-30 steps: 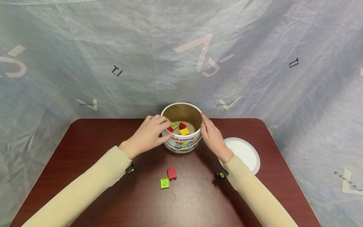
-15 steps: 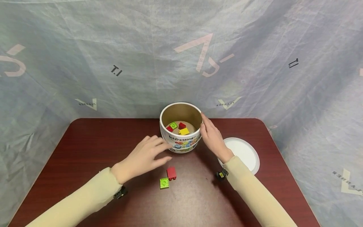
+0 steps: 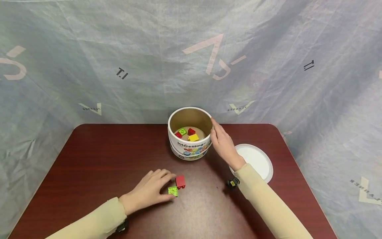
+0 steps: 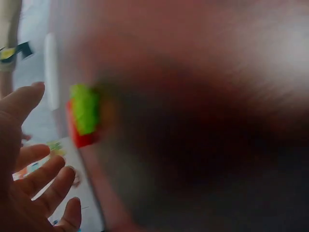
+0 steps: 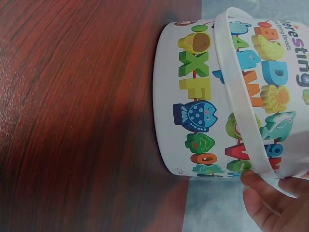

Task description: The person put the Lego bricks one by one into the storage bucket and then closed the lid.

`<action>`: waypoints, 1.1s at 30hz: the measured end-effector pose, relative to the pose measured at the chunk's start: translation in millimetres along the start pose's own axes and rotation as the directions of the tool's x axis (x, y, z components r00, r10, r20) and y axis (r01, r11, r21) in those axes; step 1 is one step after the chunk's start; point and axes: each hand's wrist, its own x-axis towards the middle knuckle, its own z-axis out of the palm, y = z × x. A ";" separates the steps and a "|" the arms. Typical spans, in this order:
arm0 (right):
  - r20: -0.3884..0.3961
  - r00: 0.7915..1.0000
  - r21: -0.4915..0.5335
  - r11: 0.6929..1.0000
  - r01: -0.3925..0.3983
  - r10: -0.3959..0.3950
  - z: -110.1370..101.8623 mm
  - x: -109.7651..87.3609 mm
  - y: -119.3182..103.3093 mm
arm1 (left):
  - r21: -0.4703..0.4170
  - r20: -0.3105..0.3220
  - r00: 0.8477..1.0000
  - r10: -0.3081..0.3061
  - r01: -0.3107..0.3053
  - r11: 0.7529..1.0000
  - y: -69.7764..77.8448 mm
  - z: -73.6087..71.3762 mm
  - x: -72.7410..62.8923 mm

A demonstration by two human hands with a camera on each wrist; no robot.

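My left hand (image 3: 149,189) is low over the table, thumb and fingers spread around a flat green toy brick (image 3: 172,191). Touching that brick's corner is a red toy brick (image 3: 180,181), close to my index fingertip. In the left wrist view the green brick (image 4: 85,108) and red brick (image 4: 83,140) look blurred, apart from my fingers. My right hand (image 3: 223,143) rests against the right side of a white printed bucket (image 3: 191,149), its fingers fairly straight at the rim. The right wrist view has fingertips (image 5: 256,181) at the bucket wall beside its white handle (image 5: 241,92).
Inside the bucket lie a yellow brick (image 3: 193,137), a green brick (image 3: 182,131) and two red bricks (image 3: 191,131). A round white lid (image 3: 256,162) lies on the dark red table (image 3: 119,152), partly under my right forearm. A grey cloth (image 3: 149,66) hangs behind the table.
My left hand has come away from the bucket's rim and down toward me, to the green and red bricks on the table. My right hand stays at the bucket.
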 end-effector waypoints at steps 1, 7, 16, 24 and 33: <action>0.001 1.000 0.002 1.000 -0.002 0.002 0.1 0.0 -0.3 | -0.004 0.009 1.000 -0.013 0.014 1.000 0.3 4.6 -3.1; 0.004 1.000 0.003 1.000 0.000 0.000 1.7 -0.5 -0.2 | -0.017 0.031 0.998 -0.047 0.048 0.999 1.2 21.0 -15.0; -0.002 1.000 -0.003 1.000 0.003 -0.003 3.9 -1.3 1.8 | -0.035 0.040 0.997 -0.067 0.068 0.997 0.0 27.9 -18.7; 0.000 1.000 -0.009 1.000 0.000 0.000 2.3 -1.5 0.9 | -0.022 0.015 1.000 -0.018 0.019 1.000 0.9 22.4 -17.4; -0.007 1.000 -0.007 1.000 0.003 -0.003 -1.0 -0.6 -0.1 | -0.014 -0.051 0.997 0.051 -0.052 0.999 -1.6 1.1 -1.3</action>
